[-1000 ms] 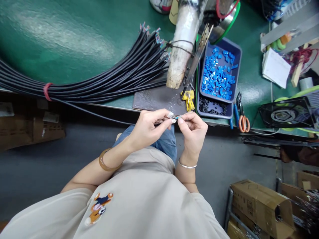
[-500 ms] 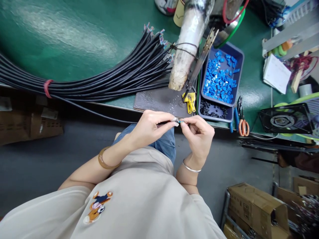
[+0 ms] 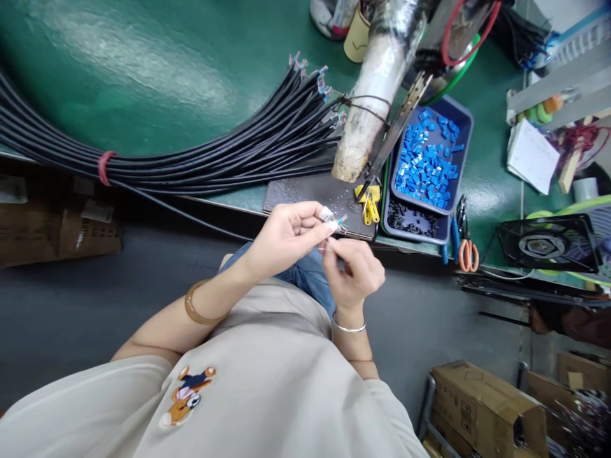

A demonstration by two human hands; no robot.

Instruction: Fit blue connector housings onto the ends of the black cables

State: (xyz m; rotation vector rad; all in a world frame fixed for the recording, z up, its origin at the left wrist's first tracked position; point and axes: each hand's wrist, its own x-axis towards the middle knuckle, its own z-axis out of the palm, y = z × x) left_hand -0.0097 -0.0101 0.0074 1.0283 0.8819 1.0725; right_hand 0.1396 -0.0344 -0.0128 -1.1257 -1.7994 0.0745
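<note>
My left hand (image 3: 289, 235) pinches the stripped end of a black cable, and short coloured wires (image 3: 342, 221), one of them blue-green, fan out past its fingertips. From that hand the black cable (image 3: 191, 219) trails left, under the table's edge, to the big bundle. Just below and right, my right hand (image 3: 356, 267) is closed, its thumb and forefinger pinched on what looks like one thin wire (image 3: 321, 249) close to the left fingertips. Yellow wire strippers (image 3: 369, 207) lie behind the hands on a dark board (image 3: 305, 193) scattered with tiny white bits.
A bundle of black cables (image 3: 191, 168), tied with a red band (image 3: 104, 168), covers the table's left front. To the right stand trays with blue connectors (image 3: 427, 159) and small black parts (image 3: 410, 219), then orange-handled scissors (image 3: 468, 254) and a fan (image 3: 548, 242). A wrapped post (image 3: 358, 137) overhangs the board.
My right hand has moved left and down, below the left fingertips. The left hand has turned slightly, and the coloured wires now spread apart at its tips. The view has shifted a little.
</note>
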